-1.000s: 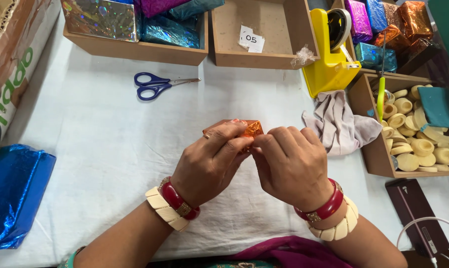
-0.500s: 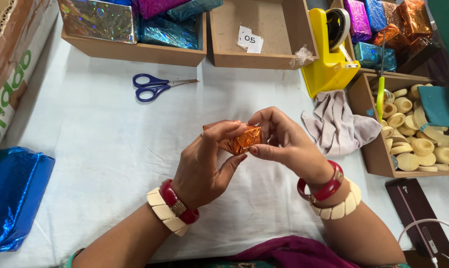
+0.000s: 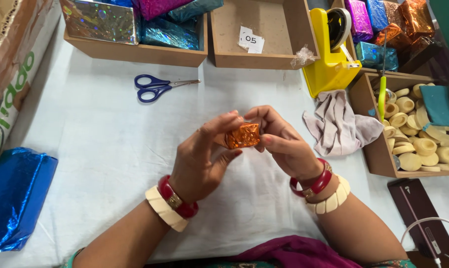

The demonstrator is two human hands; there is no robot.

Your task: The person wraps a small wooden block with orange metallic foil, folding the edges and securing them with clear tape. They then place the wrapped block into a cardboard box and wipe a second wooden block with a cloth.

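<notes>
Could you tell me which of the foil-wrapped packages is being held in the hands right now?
The small orange foil-wrapped package, pinched between the left hand and right hand above the table. The blue one lies untouched at the left edge.

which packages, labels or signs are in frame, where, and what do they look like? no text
Small orange foil package: pinched between left hand and right hand, boxy.
Blue foil package: table's left edge, oblong.
White paper label: inside middle wooden box.
Foil-wrapped packages: top-left box, holographic, blue, magenta.
Printed cardboard carton: far left, brown, white and green.
</notes>
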